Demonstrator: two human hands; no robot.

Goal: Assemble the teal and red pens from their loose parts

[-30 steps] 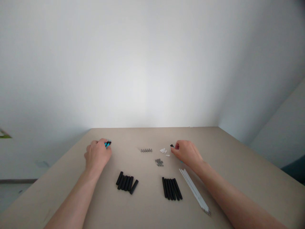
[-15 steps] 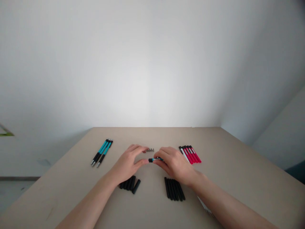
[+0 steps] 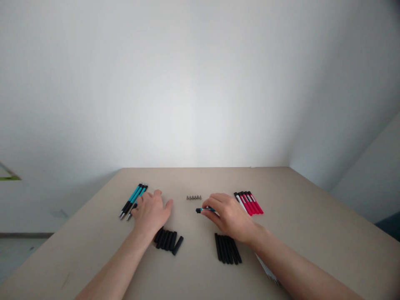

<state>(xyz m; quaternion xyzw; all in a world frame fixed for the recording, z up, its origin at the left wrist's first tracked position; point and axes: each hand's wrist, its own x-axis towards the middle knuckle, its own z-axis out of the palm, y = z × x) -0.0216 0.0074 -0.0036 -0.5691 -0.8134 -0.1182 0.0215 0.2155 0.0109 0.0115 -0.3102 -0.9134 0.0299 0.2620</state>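
Note:
My right hand [image 3: 229,214] is closed around a blue pen part [image 3: 210,209] with a black end, held above the middle of the table; most of the piece is hidden by the fingers. My left hand [image 3: 152,213] has its fingers spread, right beside several blue-and-black pens [image 3: 130,201] with silver tips, and partly covers the nearest one. Whether its fingertips touch that pen I cannot tell. Under the left wrist lie several short black grip sleeves [image 3: 168,240], one apart from the row. Small metal cone tips [image 3: 194,198] stand in a row between the hands.
Several longer black tubes [image 3: 228,249] lie side by side below my right hand. Behind it are red barrels [image 3: 253,203] with black ends and a white one [image 3: 242,203]. Thin white refills [image 3: 266,268] show partly under my right forearm. A wall borders the table [image 3: 312,233] at the back.
My left hand has moved away from the blue pen part, left to the blue pens, uncovering the row of metal tips. My right hand stays nearly in place, still holding the part.

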